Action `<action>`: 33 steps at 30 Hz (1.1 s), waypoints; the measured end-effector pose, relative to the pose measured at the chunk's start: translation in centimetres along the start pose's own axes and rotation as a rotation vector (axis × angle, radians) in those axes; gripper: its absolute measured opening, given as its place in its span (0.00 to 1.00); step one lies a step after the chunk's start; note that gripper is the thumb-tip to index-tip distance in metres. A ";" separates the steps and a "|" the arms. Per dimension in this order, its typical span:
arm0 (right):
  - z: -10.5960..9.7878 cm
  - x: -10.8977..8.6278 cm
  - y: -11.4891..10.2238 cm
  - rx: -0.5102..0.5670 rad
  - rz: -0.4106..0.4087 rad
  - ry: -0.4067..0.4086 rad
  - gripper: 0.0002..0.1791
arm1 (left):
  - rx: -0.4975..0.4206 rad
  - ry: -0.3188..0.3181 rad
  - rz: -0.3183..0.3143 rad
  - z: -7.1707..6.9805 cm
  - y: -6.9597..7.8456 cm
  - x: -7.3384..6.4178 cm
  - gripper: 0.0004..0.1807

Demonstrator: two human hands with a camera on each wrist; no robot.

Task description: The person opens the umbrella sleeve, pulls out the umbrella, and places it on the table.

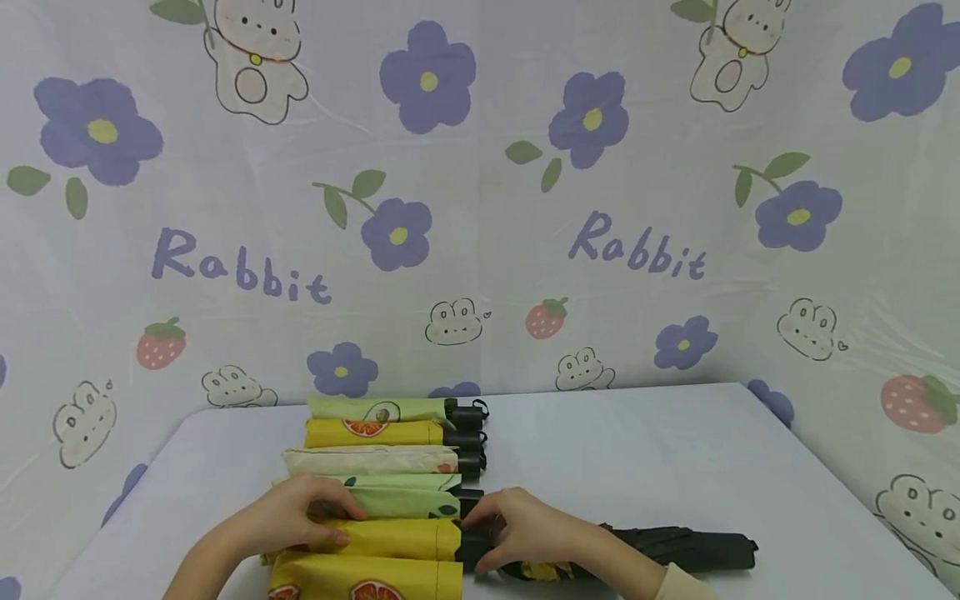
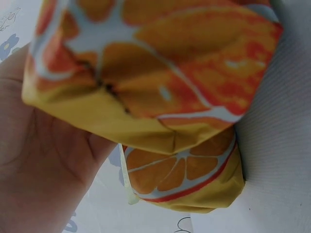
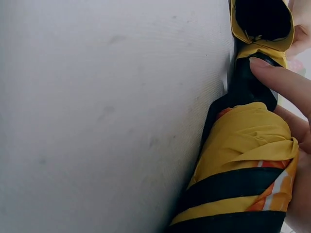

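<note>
My left hand (image 1: pixel 288 521) holds a yellow sleeved folding umbrella (image 1: pixel 405 537) around its body, fingers over the far side. At that umbrella's other end, my right hand (image 1: pixel 536 529) pinches its black handle (image 1: pixel 472 546) between thumb and fingers. Just in front lies a yellow sleeve (image 1: pixel 420 573) with orange-slice prints; its open mouth (image 3: pixel 262 19) looks dark inside in the right wrist view. Under my right wrist is an unsleeved folded umbrella (image 1: pixel 675 548), black outside with yellow fabric (image 3: pixel 243 131) showing. Printed yellow fabric (image 2: pixel 160 63) fills much of the left wrist view, beside my left palm.
Beyond my hands, more sleeved umbrellas lie in a row, handles to the right: pale green (image 1: pixel 405 500), cream (image 1: pixel 375 461), yellow with orange slices (image 1: pixel 412 432) and avocado-print green (image 1: pixel 420 409). The white table (image 1: pixel 637 450) meets a printed cloth backdrop (image 1: pixel 480 167).
</note>
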State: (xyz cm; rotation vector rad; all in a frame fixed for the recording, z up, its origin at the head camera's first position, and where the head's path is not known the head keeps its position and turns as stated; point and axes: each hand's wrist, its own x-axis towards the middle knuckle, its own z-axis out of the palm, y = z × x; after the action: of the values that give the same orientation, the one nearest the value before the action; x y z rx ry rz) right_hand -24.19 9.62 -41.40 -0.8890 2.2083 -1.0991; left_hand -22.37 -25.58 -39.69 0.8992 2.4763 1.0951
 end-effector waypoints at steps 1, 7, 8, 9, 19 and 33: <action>0.0 0.0 0.1 0.006 -0.007 -0.002 0.23 | -0.004 0.000 -0.001 0.0 0.0 0.0 0.13; -0.2 0.2 0.3 0.064 -0.013 0.003 0.22 | -0.014 0.003 -0.017 0.0 0.1 0.0 0.14; -0.3 0.2 0.3 0.074 -0.006 0.006 0.22 | -0.011 0.005 -0.018 0.0 0.1 0.0 0.14; -0.4 0.2 0.3 0.084 0.003 0.009 0.22 | -0.011 0.005 -0.020 0.0 0.0 0.0 0.14; -0.4 0.2 -0.4 0.126 0.040 0.045 0.23 | 0.030 0.003 -0.032 0.1 0.3 -0.1 0.17; -0.7 0.0 -1.8 0.207 0.089 0.132 0.19 | 0.060 0.006 -0.047 0.0 0.5 -0.1 0.22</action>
State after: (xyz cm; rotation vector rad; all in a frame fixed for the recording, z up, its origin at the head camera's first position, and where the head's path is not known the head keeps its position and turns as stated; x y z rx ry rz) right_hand -24.09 9.16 -39.56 -0.6399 2.1654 -1.3478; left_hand -22.08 -25.42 -39.36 0.8508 2.5340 1.0145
